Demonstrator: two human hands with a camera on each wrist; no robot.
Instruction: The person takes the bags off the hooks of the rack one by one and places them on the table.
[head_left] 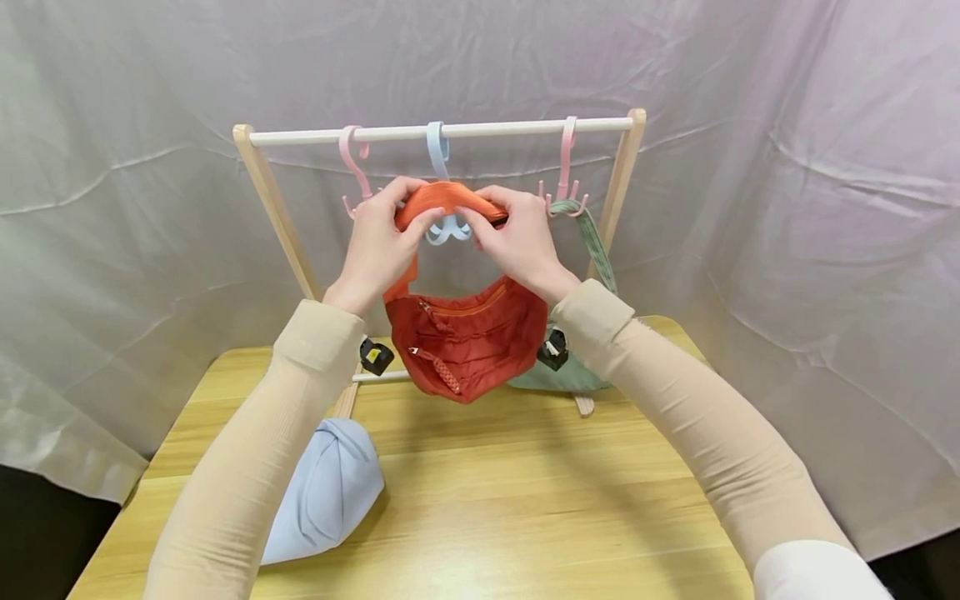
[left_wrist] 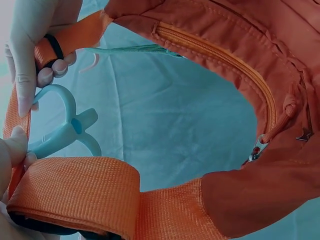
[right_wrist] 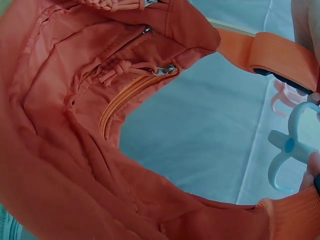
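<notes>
A red shoulder bag [head_left: 487, 342] hangs in the air from its orange webbing strap [head_left: 447, 196]. My left hand [head_left: 381, 242] pinches the left part of the strap's top, thumb in front. The right part is gripped by my right hand [head_left: 522, 237] in the same way. Between the hands, the strap crosses in front of a light blue multi-prong hook [head_left: 437, 150] hung on the rack's rail. The hook's curved prongs [left_wrist: 67, 117] show close to the fingers in the left wrist view; whether the strap rests on them I cannot tell.
The wooden rack [head_left: 285, 217] carries a white rail [head_left: 495, 130]. A pink hook [head_left: 352, 158] hangs at left; another pink hook [head_left: 567, 158] at right holds a green bag's strap [head_left: 596, 246]. A light blue cloth bag [head_left: 330, 483] lies on the wooden table [head_left: 510, 500].
</notes>
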